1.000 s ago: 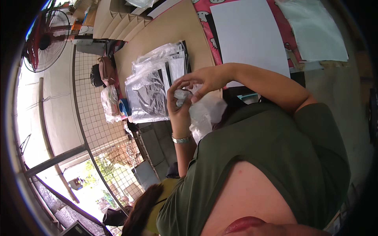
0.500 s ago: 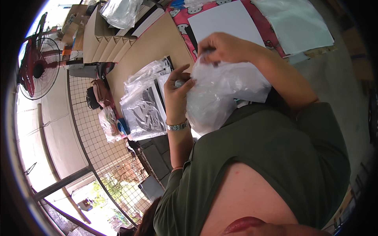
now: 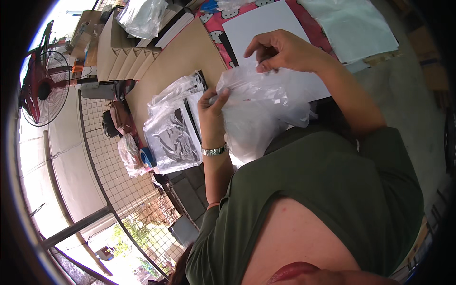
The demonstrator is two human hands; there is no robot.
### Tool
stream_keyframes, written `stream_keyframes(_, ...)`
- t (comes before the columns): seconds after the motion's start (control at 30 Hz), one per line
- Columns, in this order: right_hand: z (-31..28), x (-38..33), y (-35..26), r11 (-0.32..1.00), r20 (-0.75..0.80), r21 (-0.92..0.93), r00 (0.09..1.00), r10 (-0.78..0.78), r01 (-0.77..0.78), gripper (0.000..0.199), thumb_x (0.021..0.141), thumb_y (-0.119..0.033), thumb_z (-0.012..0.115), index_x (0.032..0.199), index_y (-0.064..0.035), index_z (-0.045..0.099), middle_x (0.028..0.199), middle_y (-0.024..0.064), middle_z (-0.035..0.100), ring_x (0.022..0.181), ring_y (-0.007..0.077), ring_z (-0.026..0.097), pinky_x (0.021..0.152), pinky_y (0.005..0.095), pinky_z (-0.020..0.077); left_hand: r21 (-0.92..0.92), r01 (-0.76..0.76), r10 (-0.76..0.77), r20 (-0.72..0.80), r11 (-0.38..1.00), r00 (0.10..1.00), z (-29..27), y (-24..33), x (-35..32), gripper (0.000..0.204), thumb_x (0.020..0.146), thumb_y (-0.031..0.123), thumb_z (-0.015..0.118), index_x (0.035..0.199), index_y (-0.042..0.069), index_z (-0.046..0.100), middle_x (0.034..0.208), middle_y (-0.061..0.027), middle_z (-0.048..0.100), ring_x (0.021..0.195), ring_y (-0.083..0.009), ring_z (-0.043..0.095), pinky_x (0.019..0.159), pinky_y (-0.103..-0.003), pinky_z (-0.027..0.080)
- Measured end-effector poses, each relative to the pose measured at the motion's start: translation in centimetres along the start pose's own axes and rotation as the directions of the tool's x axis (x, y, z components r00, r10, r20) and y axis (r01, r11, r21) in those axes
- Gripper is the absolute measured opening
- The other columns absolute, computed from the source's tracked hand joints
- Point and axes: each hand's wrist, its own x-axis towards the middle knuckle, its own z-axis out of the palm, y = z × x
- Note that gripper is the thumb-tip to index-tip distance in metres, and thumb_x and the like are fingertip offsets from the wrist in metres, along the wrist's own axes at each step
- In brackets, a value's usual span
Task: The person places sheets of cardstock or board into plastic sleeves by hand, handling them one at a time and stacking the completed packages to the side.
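Note:
A crumpled clear plastic bag [image 3: 249, 128] hangs in front of my chest, its loose folds spread over the near side of the table. My left hand [image 3: 213, 107], with a metal watch on the wrist, pinches the bag's left edge between thumb and fingers. Above the bag's upper edge is my right hand [image 3: 285, 53], its index finger bent outward and its thumb against the film. The other fingers curl in on the plastic, partly hidden. Left of my left hand lies a stack of clear-wrapped flat packets [image 3: 173, 137]. White sheets [image 3: 266, 28] lie beyond my right hand.
Brown cardboard [image 3: 185, 52] covers part of the table, with folded brown cartons [image 3: 128, 61] at the far left. More clear plastic sleeves [image 3: 351, 33] lie far right on a pink patterned cloth [image 3: 216, 23]. A red fan [image 3: 45, 88] stands left, near a wire-mesh wall [image 3: 102, 156].
My right hand has lifted slightly and moved right, its index finger now more spread. The bag's upper part has opened out and shifted left. My left hand keeps its pinch.

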Motion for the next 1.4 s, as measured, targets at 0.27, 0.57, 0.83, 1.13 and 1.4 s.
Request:
stream_keyframes(0.27,2.5,1.2,1.2,0.987,-0.133,-0.022,0.978,-0.163,0.162,0.018,0.079,-0.018,0.066,0.078,-0.0004,0.063,0.068,0.0029,0.061,0.066,0.0091,0.055,0.065,0.0244,0.0434,-0.033,-0.288,0.284,-0.079,0.957,0.955,1.5,0.0,-0.8,0.023,0.074,-0.002,0.066,0.089,0.007,0.052,0.082,-0.002,0.06,0.07,-0.0085,0.054,0.068,-0.022,0.043)
stream_keyframes(0.57,3.9,2.8,2.1,0.846,-0.257,0.472,0.957,-0.136,0.247,0.016,0.089,-0.019,0.054,0.084,-0.0048,0.057,0.064,0.0005,0.055,0.053,0.0067,0.05,0.051,0.022,0.0392,-0.06,0.059,-0.05,0.138,0.996,0.989,1.5,-1.8,-0.7,0.018,0.08,0.01,0.065,0.094,0.002,0.057,0.082,0.0001,0.057,0.066,-0.0064,0.05,0.064,-0.019,0.04)
stream_keyframes(0.83,-0.1,-2.4,2.5,0.763,0.011,0.555,0.914,-0.406,0.333,0.019,0.087,-0.02,0.056,0.098,-0.0046,0.057,0.076,0.0015,0.061,0.066,0.0087,0.057,0.061,0.0261,0.0465,-0.389,0.317,-0.128,0.44,0.865,0.889,-5.0,-2.5,-1.6,0.022,0.091,0.018,0.049,0.106,0.003,0.056,0.086,-0.0043,0.061,0.082,-0.0152,0.059,0.079,-0.029,0.049)
stream_keyframes(1.13,-3.9,-2.4,3.0,0.904,0.063,0.314,0.944,-0.324,0.29,0.025,0.09,-0.025,0.052,0.101,-0.003,0.055,0.081,0.0004,0.059,0.065,0.0077,0.053,0.061,0.0259,0.0428,-0.329,0.185,0.034,0.562,0.926,0.826,-7.7,1.1,0.6,0.033,0.084,0.016,0.06,0.11,-0.003,0.053,0.101,-0.0141,0.061,0.091,-0.0213,0.058,0.083,-0.035,0.046)
stream_keyframes(1.4,-7.7,-1.7,2.9,0.97,-0.082,-0.201,0.989,0.125,-0.139,0.035,0.084,-0.043,0.058,0.089,-0.0079,0.059,0.08,-0.0032,0.056,0.073,0.0041,0.05,0.065,0.022,0.0421,-0.27,0.01,0.054,0.228,0.963,0.972,-7.3,1.8,3.8,0.046,0.077,0.03,0.055,0.11,-0.002,0.051,0.105,-0.0187,0.057,0.096,-0.0315,0.057,0.085,-0.049,0.047)
